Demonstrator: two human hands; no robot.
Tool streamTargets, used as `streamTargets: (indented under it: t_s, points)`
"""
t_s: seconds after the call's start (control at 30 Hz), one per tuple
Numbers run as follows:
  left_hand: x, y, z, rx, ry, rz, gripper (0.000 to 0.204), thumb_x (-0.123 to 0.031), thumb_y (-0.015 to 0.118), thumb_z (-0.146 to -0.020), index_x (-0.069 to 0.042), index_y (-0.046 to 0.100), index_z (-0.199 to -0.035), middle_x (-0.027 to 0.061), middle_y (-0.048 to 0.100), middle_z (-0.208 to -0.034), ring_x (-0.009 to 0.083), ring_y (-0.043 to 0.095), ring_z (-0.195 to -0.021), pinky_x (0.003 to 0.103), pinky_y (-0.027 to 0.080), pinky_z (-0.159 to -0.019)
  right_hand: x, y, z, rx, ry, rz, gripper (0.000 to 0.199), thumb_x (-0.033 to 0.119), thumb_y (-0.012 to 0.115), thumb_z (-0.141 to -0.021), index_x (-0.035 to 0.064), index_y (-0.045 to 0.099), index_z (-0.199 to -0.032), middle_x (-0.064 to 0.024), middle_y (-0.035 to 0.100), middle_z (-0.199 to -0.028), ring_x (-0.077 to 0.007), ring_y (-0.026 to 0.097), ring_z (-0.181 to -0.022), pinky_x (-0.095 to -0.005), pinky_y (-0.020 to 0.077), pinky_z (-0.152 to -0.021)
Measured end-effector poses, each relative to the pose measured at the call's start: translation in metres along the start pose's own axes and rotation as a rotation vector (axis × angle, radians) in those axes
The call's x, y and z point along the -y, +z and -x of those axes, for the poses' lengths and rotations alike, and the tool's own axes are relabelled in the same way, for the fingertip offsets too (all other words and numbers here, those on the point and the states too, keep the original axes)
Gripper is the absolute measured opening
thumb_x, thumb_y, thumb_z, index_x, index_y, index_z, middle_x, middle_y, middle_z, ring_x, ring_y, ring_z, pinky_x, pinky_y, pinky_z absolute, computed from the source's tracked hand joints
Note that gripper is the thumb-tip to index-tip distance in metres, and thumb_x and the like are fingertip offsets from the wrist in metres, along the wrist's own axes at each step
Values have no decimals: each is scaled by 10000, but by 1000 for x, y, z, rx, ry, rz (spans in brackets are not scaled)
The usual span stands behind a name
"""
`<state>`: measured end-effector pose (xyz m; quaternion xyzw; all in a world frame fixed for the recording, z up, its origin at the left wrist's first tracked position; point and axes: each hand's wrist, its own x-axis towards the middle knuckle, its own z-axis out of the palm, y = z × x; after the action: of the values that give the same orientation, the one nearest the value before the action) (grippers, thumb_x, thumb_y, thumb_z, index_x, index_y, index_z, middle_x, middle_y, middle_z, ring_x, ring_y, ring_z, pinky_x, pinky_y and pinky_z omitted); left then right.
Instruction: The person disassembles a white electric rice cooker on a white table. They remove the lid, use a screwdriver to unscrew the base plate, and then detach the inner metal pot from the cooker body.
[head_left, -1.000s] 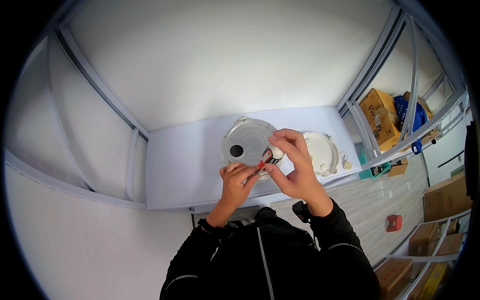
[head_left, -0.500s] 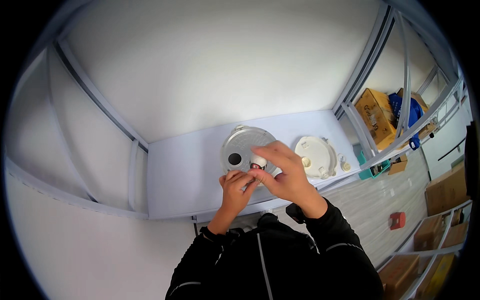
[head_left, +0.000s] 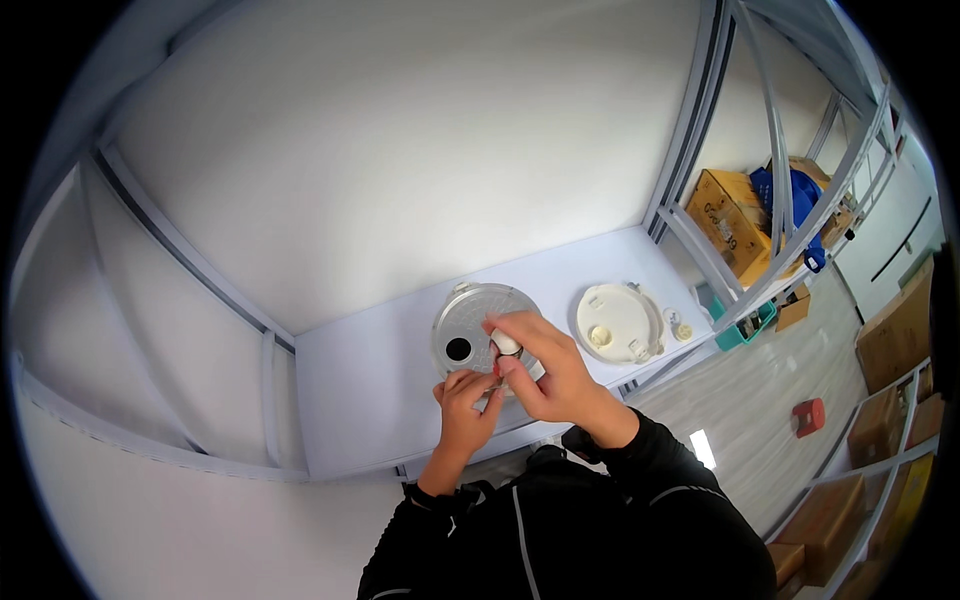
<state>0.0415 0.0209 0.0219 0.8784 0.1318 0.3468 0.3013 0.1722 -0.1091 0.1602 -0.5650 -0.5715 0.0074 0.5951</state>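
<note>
My right hand point(head_left: 550, 370) pinches a small white rounded piece point(head_left: 505, 343) with dark and red parts at its lower end. Just below it, the curled fingers of my left hand point(head_left: 465, 408) press together close to the red part. Whatever lies between those fingers is too small to make out. Beneath both hands a round silver-grey metal lid-like disc point(head_left: 480, 300) with a dark round hole point(head_left: 458, 349) rests on the table. My hands cover its near right part.
On the pale table point(head_left: 370, 400) to the right lies a white round cover point(head_left: 630, 300), with a cream-coloured cup-like part point(head_left: 601, 337) in it. Small pale round pieces point(head_left: 683, 331) sit by the table's right end. Metal posts point(head_left: 690, 120) frame the table; boxes point(head_left: 735, 225) stand beyond.
The view has shifted, so the table sits a little lower. My right hand still holds the white piece, which now looks more tilted; the left fingers stay beside it.
</note>
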Motion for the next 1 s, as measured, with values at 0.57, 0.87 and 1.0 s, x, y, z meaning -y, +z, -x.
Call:
streamTargets:
  t_s: [0.57, 0.87, 1.0]
  points:
    - [4, 1, 1, -17, -1, 52, 275, -170, 818, -866, -131, 804, -1138, -4, 788, -1034, 211, 643, -1127, 427, 349, -945, 4, -8, -8, -84, -184, 75, 346, 33, 718, -951, 4, 722, -1296, -160, 697, -1194, -276, 694, -977, -365, 562, -888]
    - [-1, 3, 2, -17, -37, 56, 279, -188, 826, -866, -131, 803, -1138, 5, 783, -1038, 212, 632, -1141, 433, 332, -948, 5, -11, -1, -46, 22, -65, 376, 66, 760, -931, 3, 722, -1300, -173, 653, -1262, -283, 681, -1031, -368, 558, -879]
    - [0, 2, 1, -2, -38, 45, 279, -185, 826, -865, -132, 805, -1138, 3, 785, -1033, 210, 631, -1131, 431, 328, -948, 2, -11, -6, -39, -134, 92, 394, 71, 740, -949, -4, 702, -1334, -186, 697, -1206, -292, 698, -1024, -377, 555, -901]
